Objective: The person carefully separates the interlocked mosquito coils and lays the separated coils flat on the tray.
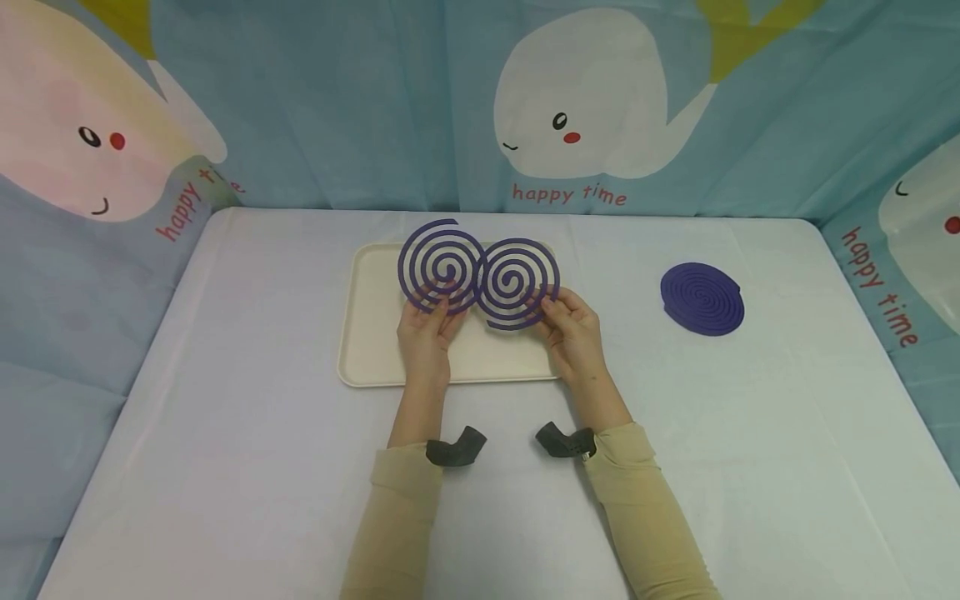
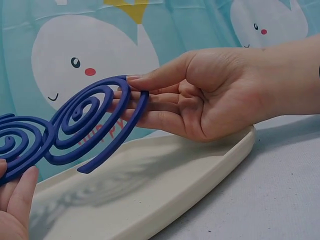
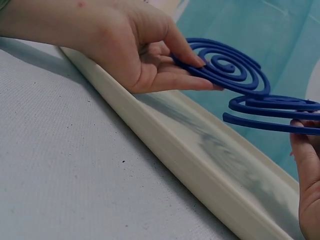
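Note:
Two dark purple mosquito coils are held up over a cream tray [image 1: 375, 337], their edges overlapping in the middle. My left hand [image 1: 427, 337] pinches the left coil [image 1: 449, 271] near its lower edge, thumb on top. The right coil [image 1: 512, 281] is pinched at its outer right side between the thumb and fingers of my right hand [image 1: 576, 337]. In the left wrist view, the right coil's loose outer end [image 2: 90, 166] sticks out below the spiral. Both coils are clear of the tray and cast shadows on it. The right wrist view shows the left coil [image 3: 220, 67] tilted beside the right one.
Off to the right on the white-covered table [image 1: 795, 433] lies another purple coil [image 1: 702, 298], its turns tightly packed. A blue curtain [image 1: 360, 108] with whale prints stands along the table's back edge. Dark wrist devices [image 1: 456, 447] sit at both cuffs.

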Action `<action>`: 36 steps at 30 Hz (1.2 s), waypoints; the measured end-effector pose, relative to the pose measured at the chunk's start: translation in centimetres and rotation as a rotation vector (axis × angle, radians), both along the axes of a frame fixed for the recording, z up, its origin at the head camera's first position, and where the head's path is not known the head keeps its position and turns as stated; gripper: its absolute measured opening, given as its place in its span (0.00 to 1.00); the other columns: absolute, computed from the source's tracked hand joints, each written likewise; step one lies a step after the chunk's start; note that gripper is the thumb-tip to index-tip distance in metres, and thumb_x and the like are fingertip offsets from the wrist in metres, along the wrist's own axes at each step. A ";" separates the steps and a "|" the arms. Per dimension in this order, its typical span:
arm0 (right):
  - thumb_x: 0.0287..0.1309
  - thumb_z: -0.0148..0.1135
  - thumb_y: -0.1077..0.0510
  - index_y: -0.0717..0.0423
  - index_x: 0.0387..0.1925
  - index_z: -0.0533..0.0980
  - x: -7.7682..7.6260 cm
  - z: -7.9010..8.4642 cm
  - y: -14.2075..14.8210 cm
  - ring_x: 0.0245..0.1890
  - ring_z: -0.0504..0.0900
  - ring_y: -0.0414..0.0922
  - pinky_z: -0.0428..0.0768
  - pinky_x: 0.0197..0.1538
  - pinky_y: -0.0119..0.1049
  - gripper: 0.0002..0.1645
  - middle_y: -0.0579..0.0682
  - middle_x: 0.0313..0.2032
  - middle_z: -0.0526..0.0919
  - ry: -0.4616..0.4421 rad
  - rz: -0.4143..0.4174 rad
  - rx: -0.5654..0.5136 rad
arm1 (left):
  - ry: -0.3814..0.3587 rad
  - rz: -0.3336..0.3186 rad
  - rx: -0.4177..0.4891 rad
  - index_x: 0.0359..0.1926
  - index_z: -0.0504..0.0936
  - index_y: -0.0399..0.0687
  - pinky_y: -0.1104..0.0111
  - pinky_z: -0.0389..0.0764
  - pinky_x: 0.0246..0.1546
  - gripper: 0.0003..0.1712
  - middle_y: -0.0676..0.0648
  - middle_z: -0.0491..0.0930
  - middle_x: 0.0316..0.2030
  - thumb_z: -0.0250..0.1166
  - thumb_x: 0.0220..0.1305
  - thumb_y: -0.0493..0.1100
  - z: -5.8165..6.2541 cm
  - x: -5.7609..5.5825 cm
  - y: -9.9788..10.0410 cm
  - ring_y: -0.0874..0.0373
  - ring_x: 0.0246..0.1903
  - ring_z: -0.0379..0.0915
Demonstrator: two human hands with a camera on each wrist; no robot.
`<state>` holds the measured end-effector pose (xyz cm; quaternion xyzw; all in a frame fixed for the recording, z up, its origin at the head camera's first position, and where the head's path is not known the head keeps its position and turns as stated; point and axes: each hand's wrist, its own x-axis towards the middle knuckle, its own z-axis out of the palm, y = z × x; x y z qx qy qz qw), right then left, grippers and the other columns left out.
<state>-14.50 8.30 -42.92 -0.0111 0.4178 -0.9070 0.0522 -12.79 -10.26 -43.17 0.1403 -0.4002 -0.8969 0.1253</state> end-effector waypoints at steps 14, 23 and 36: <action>0.63 0.49 0.74 0.62 0.39 0.77 0.0 0.1 -0.1 0.36 0.84 0.44 0.82 0.44 0.32 0.11 0.54 0.37 0.84 -0.014 -0.024 -0.026 | 0.005 0.041 -0.032 0.58 0.69 0.37 0.64 0.77 0.51 0.18 0.35 0.74 0.52 0.51 0.67 0.28 -0.1 0.2 -0.5 0.47 0.51 0.76; 0.64 0.46 0.73 0.69 0.55 0.68 -0.1 0.2 -0.1 0.44 0.82 0.44 0.78 0.52 0.33 0.18 0.59 0.49 0.79 -0.091 -0.060 -0.020 | -0.038 0.046 0.061 0.62 0.64 0.35 0.67 0.75 0.53 0.24 0.37 0.71 0.54 0.49 0.65 0.25 0.0 0.0 -0.6 0.48 0.54 0.73; 0.66 0.39 0.73 0.69 0.69 0.50 -0.2 0.2 -0.2 0.67 0.58 0.55 0.68 0.63 0.36 0.30 0.64 0.68 0.56 -0.125 0.070 0.014 | -0.101 -0.001 0.127 0.65 0.60 0.31 0.69 0.75 0.53 0.27 0.34 0.65 0.60 0.43 0.64 0.21 0.2 0.0 -0.8 0.45 0.61 0.65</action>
